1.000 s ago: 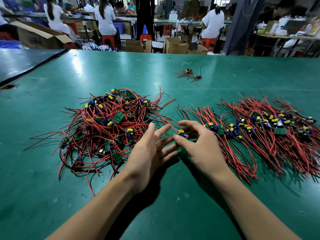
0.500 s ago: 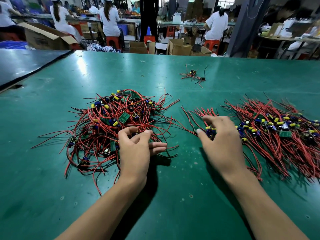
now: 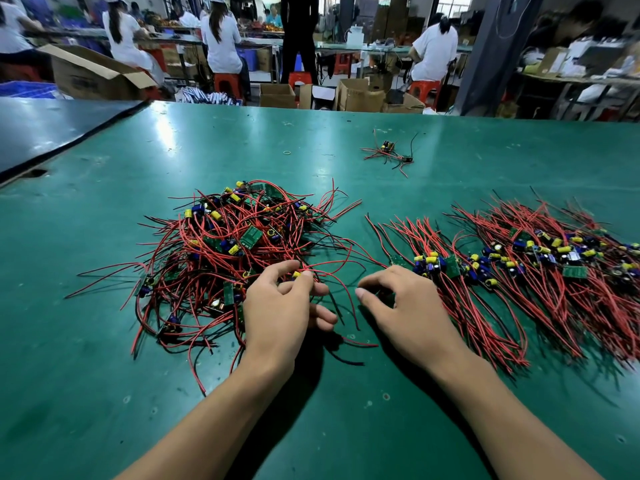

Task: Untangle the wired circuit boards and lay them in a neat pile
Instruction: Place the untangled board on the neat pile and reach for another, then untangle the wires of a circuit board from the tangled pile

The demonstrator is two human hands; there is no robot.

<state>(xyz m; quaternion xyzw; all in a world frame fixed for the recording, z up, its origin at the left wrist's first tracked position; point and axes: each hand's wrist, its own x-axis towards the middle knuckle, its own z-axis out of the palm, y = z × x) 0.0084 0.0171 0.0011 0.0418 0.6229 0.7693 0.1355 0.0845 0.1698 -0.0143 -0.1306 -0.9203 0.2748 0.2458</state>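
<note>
right hand (image 3: 401,303) has drawn back left off the neat pile (image 3: 519,268); it now rests on the green table (image 3: 104,375) just beside the pile's left end, fingers loosely curled, thumb apart from them. left hand (image 3: 277,306) sits at the near right edge of the tangled heap (image 3: 228,244), fingertips pinching a board (image 3: 296,274) with a yellow part. stray board (image 3: 388,152) lies well apart, far side.
</note>
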